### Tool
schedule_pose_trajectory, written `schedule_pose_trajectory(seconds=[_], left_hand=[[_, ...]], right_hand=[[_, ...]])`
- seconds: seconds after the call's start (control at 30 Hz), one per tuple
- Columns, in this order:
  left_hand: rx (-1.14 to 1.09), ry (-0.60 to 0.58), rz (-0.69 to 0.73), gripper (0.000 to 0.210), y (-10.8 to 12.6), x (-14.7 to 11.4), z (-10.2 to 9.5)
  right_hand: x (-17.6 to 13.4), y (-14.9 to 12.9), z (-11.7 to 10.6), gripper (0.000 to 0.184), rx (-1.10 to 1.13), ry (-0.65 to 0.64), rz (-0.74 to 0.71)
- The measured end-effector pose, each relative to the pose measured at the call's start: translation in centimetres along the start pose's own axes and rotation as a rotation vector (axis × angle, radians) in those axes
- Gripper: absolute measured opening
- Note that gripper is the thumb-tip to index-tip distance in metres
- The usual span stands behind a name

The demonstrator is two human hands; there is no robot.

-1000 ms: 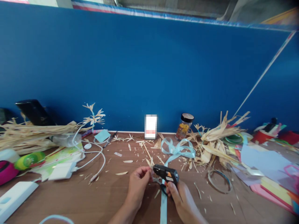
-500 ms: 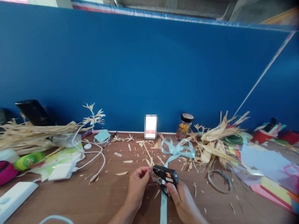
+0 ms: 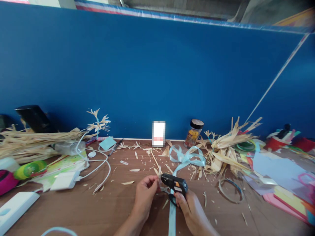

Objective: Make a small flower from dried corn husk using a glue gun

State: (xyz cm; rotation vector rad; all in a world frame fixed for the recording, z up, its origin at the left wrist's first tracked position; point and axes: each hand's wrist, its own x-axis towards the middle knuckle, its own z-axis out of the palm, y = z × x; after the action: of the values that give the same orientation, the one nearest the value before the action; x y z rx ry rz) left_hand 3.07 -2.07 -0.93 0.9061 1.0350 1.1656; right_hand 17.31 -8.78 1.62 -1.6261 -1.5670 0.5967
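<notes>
Near the middle of the table, my left hand (image 3: pixel 147 191) pinches a thin stick with pale dried husk pieces (image 3: pixel 158 171) at its end. My right hand (image 3: pixel 188 205) is wrapped round a black glue gun (image 3: pixel 175 183), whose nozzle points left and meets or nearly meets the husk at my left fingertips. Below the gun, scissors (image 3: pixel 172 199) with dark handles lie on the table, partly hidden. A light blue ribbon (image 3: pixel 172 214) runs under the gun towards me, with its loops (image 3: pixel 187 159) lying farther back.
Husk bundles lie at left (image 3: pixel 41 141) and right (image 3: pixel 226 154). A jar (image 3: pixel 194 133) stands by the blue partition (image 3: pixel 157 72). A husk flower (image 3: pixel 98 124), white charger (image 3: pixel 65 180), power strip (image 3: pixel 18 209), tape roll (image 3: pixel 231 190) and coloured papers (image 3: pixel 280 168) surround the work. Husk scraps litter the table.
</notes>
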Motion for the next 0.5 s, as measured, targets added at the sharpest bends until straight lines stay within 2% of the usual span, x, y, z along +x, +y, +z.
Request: schedule_pose_trajectory(seconds=[0.23,0.5], left_hand=[[-0.002,0.038,-0.044,0.021,0.57,-0.21,0.20],[0.006,0.013,-0.024,0.020,0.19,-0.01,0.02]], right_hand=[[-0.01,0.09,-0.05,0.052,0.009,0.007,0.013],[-0.07,0.20,-0.01,0.053,0.009,-0.004,0.021]])
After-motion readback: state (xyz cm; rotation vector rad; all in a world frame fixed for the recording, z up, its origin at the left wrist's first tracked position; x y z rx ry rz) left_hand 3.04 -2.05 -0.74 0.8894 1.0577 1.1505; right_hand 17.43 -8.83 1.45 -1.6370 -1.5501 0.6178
